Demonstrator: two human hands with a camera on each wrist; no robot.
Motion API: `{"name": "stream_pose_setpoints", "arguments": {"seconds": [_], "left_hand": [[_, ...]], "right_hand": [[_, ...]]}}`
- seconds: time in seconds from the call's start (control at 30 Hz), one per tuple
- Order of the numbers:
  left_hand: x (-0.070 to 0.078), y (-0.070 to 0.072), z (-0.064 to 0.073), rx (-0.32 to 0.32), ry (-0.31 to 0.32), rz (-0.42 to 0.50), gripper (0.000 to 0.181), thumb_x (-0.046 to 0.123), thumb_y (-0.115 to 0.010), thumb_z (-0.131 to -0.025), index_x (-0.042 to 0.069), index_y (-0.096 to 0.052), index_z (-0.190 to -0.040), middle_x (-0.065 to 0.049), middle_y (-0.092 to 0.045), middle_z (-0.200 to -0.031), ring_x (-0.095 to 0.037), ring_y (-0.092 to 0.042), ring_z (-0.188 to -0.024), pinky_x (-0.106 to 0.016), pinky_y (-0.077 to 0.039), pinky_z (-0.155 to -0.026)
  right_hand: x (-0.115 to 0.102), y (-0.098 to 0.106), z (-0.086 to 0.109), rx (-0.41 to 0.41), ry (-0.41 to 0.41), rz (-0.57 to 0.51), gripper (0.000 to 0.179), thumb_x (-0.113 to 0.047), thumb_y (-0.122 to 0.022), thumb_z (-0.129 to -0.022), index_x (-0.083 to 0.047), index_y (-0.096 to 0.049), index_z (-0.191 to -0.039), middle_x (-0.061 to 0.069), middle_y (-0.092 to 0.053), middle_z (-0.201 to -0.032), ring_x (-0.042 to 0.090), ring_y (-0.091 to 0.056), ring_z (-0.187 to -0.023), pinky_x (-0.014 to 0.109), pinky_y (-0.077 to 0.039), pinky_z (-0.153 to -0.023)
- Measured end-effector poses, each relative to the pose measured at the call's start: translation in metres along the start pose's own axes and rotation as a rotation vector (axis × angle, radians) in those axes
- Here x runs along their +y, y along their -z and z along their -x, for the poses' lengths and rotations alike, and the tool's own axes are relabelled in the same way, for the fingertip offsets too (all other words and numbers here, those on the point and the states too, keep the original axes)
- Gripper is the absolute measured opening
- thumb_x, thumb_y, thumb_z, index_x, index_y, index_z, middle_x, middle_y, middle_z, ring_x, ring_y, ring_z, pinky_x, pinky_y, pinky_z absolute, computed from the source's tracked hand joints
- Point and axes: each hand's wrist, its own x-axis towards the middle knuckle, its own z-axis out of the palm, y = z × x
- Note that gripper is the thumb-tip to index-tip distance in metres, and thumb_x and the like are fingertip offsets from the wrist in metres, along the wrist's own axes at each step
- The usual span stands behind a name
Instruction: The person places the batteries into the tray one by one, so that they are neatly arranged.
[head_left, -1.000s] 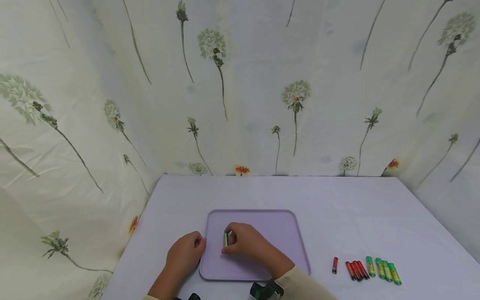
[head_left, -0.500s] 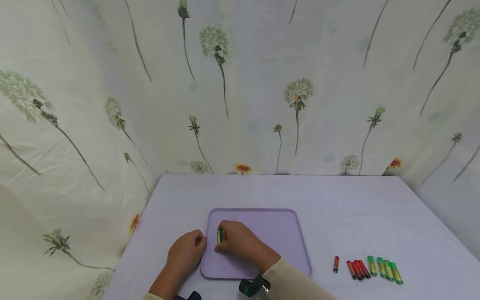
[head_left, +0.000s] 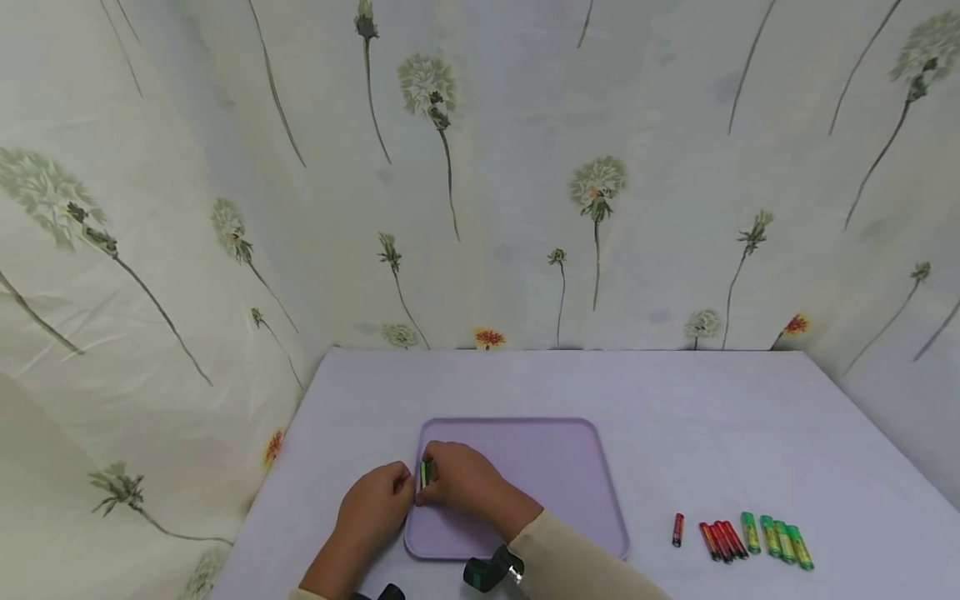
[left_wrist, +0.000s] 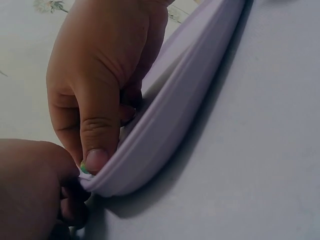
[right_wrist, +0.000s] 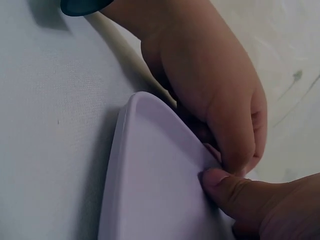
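Observation:
A light purple tray (head_left: pixel 547 479) lies on the table. My right hand (head_left: pixel 461 477) pinches a green battery (head_left: pixel 423 474) between thumb and fingers, holding it lengthwise beside the inner left wall. In the left wrist view, only a green end shows by the thumb (left_wrist: pixel 96 160); the right wrist view hides the battery behind the fingers. My left hand (head_left: pixel 373 504) has its fingers curled at the tray's left rim, gripping it from outside. Both hands nearly meet there, as the right wrist view shows with the left hand (right_wrist: pixel 215 95) across the rim from the right thumb (right_wrist: pixel 220 182).
Right of the tray, a single red battery (head_left: pixel 678 530) lies apart from a row of several red batteries (head_left: pixel 722 542). Beside that row are several larger green batteries (head_left: pixel 786 540). A flower-printed cloth (head_left: pixel 502 167) hangs behind the table and along its sides.
My right hand has carried the green battery leftward across the tray, from well inside it to the left wall. The left hand has stayed at the rim.

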Motion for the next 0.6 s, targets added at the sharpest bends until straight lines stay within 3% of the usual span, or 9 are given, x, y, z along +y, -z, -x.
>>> {"name": "stream_pose_setpoints", "arguments": {"seconds": [0.27, 0.6], "left_hand": [[-0.0002, 0.0007, 0.0005, -0.049, 0.001, 0.010, 0.023, 0.027, -0.061, -0.102, 0.026, -0.061, -0.079, 0.009, -0.056, -0.070, -0.012, -0.049, -0.063, -0.033, -0.038, -0.060], [-0.0035, -0.0017, -0.0004, -0.016, 0.002, -0.004, 0.022, 0.029, -0.063, -0.100, 0.027, -0.061, -0.078, 0.009, -0.054, -0.068, -0.012, -0.048, -0.062, -0.033, -0.037, -0.059]], "right_hand": [[-0.0027, -0.0046, -0.0023, 0.009, -0.005, 0.020, 0.045, -0.039, -0.093, -0.078, -0.017, -0.065, -0.105, -0.011, -0.056, -0.075, 0.007, -0.052, -0.068, 0.026, -0.043, -0.064], [-0.0013, -0.0051, -0.0016, 0.014, -0.009, 0.019, 0.052, -0.040, -0.094, -0.076, -0.016, -0.067, -0.113, -0.012, -0.056, -0.077, 0.006, -0.052, -0.069, 0.026, -0.044, -0.065]]}}
